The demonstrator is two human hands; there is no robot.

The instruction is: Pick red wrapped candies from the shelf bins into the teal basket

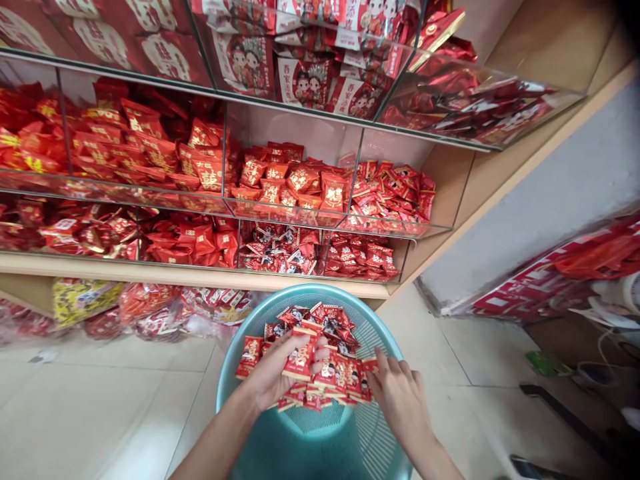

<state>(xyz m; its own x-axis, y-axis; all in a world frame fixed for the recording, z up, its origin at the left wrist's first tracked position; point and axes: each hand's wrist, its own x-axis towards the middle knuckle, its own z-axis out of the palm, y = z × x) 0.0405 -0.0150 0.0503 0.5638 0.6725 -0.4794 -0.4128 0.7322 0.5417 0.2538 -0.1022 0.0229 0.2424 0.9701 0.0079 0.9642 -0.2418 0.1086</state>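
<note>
Inside a teal plastic basket (224,380) lies a heap of small red candy packets (333,323) with gold print and cartoon figures. My left hand (273,373) is over the heap, its fingers closed round a red candy packet (300,363); whether more packets are under it I cannot tell. At the right side of the heap, my right hand (403,397) pinches the end of another red candy packet (369,368) between thumb and fingers. Several similar packets (340,377) lie between the two hands, overlapping one another.
A wooden shelf (350,288) with clear-walled compartments full of red wrapped sweets (160,153) stands right behind the basket. Bagged sweets (85,300) sit under it on the tiled floor (125,400). To the right are a grey wall (540,193) and a red printed box (525,287).
</note>
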